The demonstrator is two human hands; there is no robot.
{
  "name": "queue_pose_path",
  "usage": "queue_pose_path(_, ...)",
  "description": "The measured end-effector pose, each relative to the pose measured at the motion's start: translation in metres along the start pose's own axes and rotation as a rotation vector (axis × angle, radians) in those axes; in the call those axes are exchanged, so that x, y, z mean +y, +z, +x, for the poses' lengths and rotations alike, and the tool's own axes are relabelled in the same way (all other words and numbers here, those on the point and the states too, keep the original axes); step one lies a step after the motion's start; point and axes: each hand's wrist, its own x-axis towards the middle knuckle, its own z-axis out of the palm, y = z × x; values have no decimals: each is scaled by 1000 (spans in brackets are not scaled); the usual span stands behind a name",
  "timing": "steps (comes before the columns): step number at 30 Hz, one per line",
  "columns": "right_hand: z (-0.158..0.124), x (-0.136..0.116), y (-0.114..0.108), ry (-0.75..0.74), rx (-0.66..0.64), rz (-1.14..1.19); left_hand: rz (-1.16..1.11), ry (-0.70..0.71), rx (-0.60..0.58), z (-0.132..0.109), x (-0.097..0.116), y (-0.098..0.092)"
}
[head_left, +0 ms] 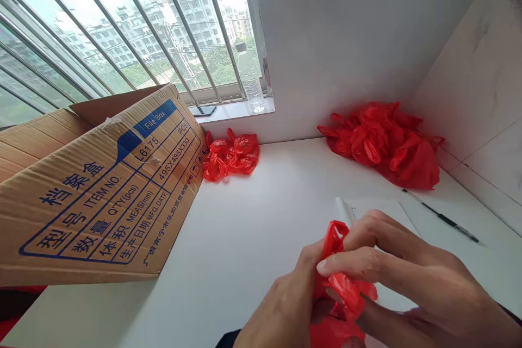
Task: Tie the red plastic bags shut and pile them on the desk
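Head view: my left hand [285, 299] and right hand [436, 288] both pinched a crumpled red bag [346, 291] above the surface [244, 234]. Thin plastic; light, even tension seemed best, to avoid tearing. Paper [385, 212] behind my right hand looked the likeliest snag, pen [452, 222] just beyond. Red bag heap [377, 141] sat by the wall [346, 38], carton [171, 196] stood left.
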Motion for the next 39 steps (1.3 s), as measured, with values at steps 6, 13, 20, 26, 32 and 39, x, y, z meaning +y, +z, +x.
queue_pose_path(6,-6,13,-4,151,13,-146,84,-37,-55,-2,-15,3)
queue_pose_path(13,-2,20,1,328,-29,105,-348,-256,15,18,-32,-11)
queue_pose_path(20,2,35,24,327,-8,169,-440,-111,-120,34,-48,-33)
queue_pose_path(26,11,61,31,445,-210,277,-87,26,-16,24,-55,-37)
queue_pose_path(32,9,73,42,566,-248,550,533,526,226,24,-74,-33)
queue_pose_path(39,8,81,48,540,-384,600,589,604,343,21,-82,-32)
